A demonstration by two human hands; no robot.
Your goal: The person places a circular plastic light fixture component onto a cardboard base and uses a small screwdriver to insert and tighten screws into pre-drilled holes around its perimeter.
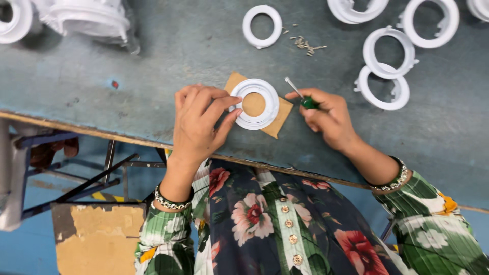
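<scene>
Now the left hand (pixel 199 125) pinches the white plastic ring (pixel 254 104) on brown cardboard (pixel 277 119); just right, the right hand (pixel 326 116) clasps a green-handled screwdriver (pixel 301 97).

A white plastic ring (pixel 254 104) lies flat on a tan cardboard square (pixel 277 120); a green-handled screwdriver (pixel 301 97) points up-left beside it.
</scene>
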